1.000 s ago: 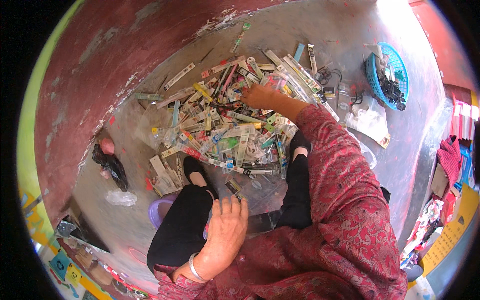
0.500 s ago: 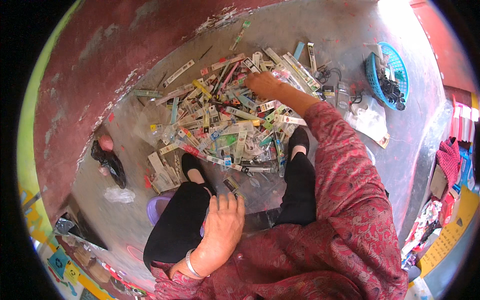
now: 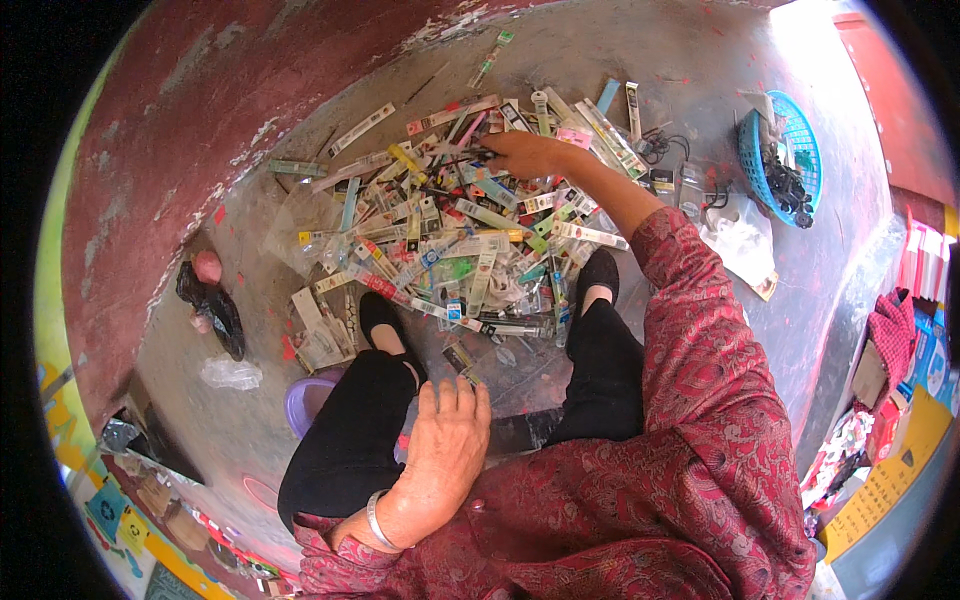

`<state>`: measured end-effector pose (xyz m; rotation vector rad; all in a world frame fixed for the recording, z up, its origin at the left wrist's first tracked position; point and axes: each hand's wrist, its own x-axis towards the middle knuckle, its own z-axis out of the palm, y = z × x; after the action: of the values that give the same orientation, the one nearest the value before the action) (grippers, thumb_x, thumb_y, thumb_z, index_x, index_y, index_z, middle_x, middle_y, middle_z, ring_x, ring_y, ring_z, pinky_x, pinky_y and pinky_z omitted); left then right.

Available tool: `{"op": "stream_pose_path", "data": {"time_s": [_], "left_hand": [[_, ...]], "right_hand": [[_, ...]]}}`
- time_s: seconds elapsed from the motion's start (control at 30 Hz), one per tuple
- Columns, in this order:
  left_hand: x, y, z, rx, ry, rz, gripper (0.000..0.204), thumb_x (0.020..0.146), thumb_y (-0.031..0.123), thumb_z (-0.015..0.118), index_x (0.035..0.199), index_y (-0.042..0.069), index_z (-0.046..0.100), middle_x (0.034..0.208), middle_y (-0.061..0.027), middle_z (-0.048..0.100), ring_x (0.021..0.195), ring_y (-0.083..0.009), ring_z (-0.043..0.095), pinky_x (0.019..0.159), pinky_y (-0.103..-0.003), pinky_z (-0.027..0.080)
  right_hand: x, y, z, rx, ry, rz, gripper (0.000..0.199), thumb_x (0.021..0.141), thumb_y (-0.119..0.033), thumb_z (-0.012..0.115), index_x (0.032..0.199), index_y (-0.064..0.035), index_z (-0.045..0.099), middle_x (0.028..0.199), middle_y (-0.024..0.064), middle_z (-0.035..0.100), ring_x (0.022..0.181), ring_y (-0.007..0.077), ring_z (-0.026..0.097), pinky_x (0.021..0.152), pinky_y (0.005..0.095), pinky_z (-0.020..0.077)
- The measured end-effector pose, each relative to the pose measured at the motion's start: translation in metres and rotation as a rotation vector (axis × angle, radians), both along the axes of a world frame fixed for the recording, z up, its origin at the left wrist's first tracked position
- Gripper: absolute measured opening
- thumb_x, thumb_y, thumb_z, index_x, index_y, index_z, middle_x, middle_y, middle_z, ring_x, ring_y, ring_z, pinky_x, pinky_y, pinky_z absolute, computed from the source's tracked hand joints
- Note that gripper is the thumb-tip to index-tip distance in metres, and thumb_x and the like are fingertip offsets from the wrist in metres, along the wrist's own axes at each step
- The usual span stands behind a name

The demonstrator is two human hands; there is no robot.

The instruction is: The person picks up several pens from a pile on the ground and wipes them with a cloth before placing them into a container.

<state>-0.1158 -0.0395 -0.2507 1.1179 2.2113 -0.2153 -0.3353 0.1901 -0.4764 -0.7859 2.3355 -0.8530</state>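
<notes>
A wide heap of slim plastic pen-refill-like packets (image 3: 490, 215), in clear, white, green and pink, covers the floor between and beyond my feet. My right hand (image 3: 530, 155) reaches into the far part of the heap, fingers bent together and pinching at the packets. What lies between them is too small to make out. Just left of its fingertips lies a pink stick (image 3: 472, 128). Over my lap is my left hand (image 3: 448, 435), palm down, fingers stretched out and holding nothing visible. A small dark packet (image 3: 461, 362) lies on the floor just past its fingertips.
A blue basket (image 3: 783, 110) with black pieces stands at the right, beside a white plastic bag (image 3: 738, 240). Black cords (image 3: 665, 148) lie near it. At the left are a black bag (image 3: 218, 318), crumpled clear plastic (image 3: 231, 374) and a purple basin (image 3: 296, 408). A red wall (image 3: 160, 130) bounds the far left.
My right hand has shifted slightly left over the heap; a white packet by its fingers now shows more fully. The view has tilted a little. My left hand stays over my lap.
</notes>
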Motion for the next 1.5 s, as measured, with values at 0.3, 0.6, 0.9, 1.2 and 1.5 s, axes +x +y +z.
{"op": "stream_pose_path", "data": {"time_s": [0.3, 0.6, 0.9, 1.2, 1.5], "left_hand": [[0.005, -0.002, -0.002, 0.002, -0.014, 0.009, 0.041, 0.078, 0.016, 0.047, 0.117, 0.002, 0.050, 0.113, -0.0170, 0.053, 0.104, -0.0299, 0.049, 0.092, -0.043, 0.033], [0.005, -0.006, -0.005, 0.010, -0.010, 0.042, 0.041, 0.079, 0.014, 0.046, 0.117, 0.001, 0.050, 0.113, -0.0173, 0.052, 0.105, -0.0304, 0.048, 0.092, -0.042, 0.033], [0.003, -0.006, -0.002, 0.001, -0.001, 0.019, 0.043, 0.077, 0.017, 0.049, 0.118, 0.001, 0.049, 0.113, -0.0166, 0.051, 0.106, -0.0296, 0.047, 0.093, -0.042, 0.032], [0.004, 0.000, 0.001, -0.009, 0.002, -0.005, 0.041, 0.079, 0.015, 0.046, 0.118, 0.002, 0.049, 0.114, -0.0166, 0.052, 0.105, -0.0297, 0.048, 0.093, -0.043, 0.032], [0.003, 0.004, -0.001, -0.020, -0.014, 0.000, 0.042, 0.079, 0.016, 0.047, 0.118, 0.002, 0.049, 0.114, -0.0166, 0.052, 0.105, -0.0296, 0.048, 0.093, -0.042, 0.032]], "right_hand": [[0.031, -0.082, -0.032, 0.282, -0.008, 0.176, 0.037, 0.076, -0.013, 0.047, 0.112, -0.0044, 0.051, 0.095, 0.0202, 0.059, 0.089, 0.0351, 0.058, 0.072, 0.0478, 0.0443], [0.014, -0.110, -0.078, 0.278, 0.164, 0.321, 0.038, 0.070, -0.008, 0.059, 0.108, -0.0086, 0.057, 0.097, 0.0155, 0.060, 0.090, 0.0311, 0.058, 0.072, 0.0440, 0.0466], [-0.003, -0.096, -0.057, 0.132, 0.136, -0.039, 0.036, 0.076, -0.033, 0.061, 0.103, -0.0084, 0.060, 0.088, 0.0125, 0.062, 0.082, 0.0261, 0.060, 0.064, 0.0388, 0.0485], [0.016, -0.030, -0.033, -0.153, -0.711, -0.575, 0.034, 0.079, -0.033, 0.060, 0.075, 0.0003, 0.061, 0.062, 0.0086, 0.056, 0.046, 0.0149, 0.047, 0.042, 0.0294, 0.0376], [0.078, -0.044, -0.057, -0.113, -0.935, -0.335, 0.037, 0.077, -0.033, 0.057, 0.063, 0.0004, 0.059, 0.054, 0.0075, 0.056, 0.044, 0.0146, 0.048, 0.042, 0.0322, 0.0376]]}}
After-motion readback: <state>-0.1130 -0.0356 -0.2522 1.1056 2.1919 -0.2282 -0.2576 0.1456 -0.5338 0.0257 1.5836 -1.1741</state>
